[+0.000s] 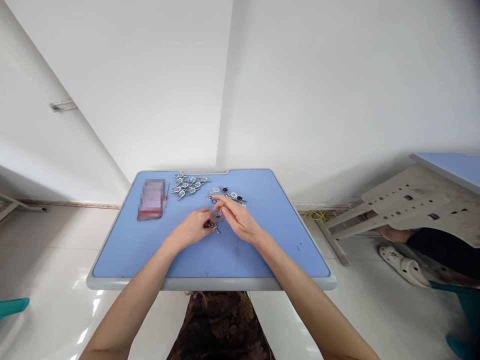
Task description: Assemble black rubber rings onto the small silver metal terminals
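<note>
My left hand (192, 227) is closed around a small shiny metal part (216, 228), whose end sticks out past the fingertips over the blue desk top (232, 260). To its right, my right hand (240, 218) reaches in with its fingers stretched out above small loose pieces. Among these pieces are a pale ring-like plate (216, 190) and a round black piece (239, 198). Several small pieces lie partly hidden between and behind my hands. Farther back, a pile of similar silvery metal assemblies (192, 185) with thin protruding ends lies on the desk.
A phone (151, 200) with a blurred screen lies at the desk's left, beside a thin stick-like tool (167, 192) with a red part. A white wall (180, 100) rises behind the desk. At right stand another desk (450, 167) and a seated person's leg (438, 250).
</note>
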`<state>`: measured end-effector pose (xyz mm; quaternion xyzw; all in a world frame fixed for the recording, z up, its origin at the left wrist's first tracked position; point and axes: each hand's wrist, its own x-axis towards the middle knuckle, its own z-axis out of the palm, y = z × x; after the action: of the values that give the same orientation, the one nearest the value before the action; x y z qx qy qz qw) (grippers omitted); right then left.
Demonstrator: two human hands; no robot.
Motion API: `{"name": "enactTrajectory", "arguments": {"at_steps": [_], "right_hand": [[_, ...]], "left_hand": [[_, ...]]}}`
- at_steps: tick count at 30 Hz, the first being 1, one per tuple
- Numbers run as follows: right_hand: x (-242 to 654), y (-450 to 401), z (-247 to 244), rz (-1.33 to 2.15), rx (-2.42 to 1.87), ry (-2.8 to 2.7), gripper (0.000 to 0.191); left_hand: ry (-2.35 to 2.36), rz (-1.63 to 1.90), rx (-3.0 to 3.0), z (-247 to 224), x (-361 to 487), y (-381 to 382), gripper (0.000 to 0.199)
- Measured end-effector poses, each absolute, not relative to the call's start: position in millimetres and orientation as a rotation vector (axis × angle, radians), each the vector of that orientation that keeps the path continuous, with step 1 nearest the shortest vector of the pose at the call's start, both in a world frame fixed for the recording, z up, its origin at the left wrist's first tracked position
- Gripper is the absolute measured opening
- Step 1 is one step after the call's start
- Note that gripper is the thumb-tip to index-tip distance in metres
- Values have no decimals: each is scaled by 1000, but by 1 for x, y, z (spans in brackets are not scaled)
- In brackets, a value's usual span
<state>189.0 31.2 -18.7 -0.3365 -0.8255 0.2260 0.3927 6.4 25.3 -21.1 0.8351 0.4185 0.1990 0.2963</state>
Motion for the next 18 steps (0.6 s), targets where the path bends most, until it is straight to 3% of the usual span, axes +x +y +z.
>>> {"name": "enactTrajectory", "arguments": {"at_steps": [8, 14, 18], "right_hand": [[182, 33, -24, 425, -856, -2016, 22], [185, 28, -17, 548, -776, -2117, 40], [184, 29, -17, 624, -815, -2048, 34]], "left_hand": [[1104, 557, 2238, -27, 6, 28, 10], [1104, 548, 2225, -25, 7, 28, 11], [1117, 562, 2246, -23, 8, 28, 10]]}}
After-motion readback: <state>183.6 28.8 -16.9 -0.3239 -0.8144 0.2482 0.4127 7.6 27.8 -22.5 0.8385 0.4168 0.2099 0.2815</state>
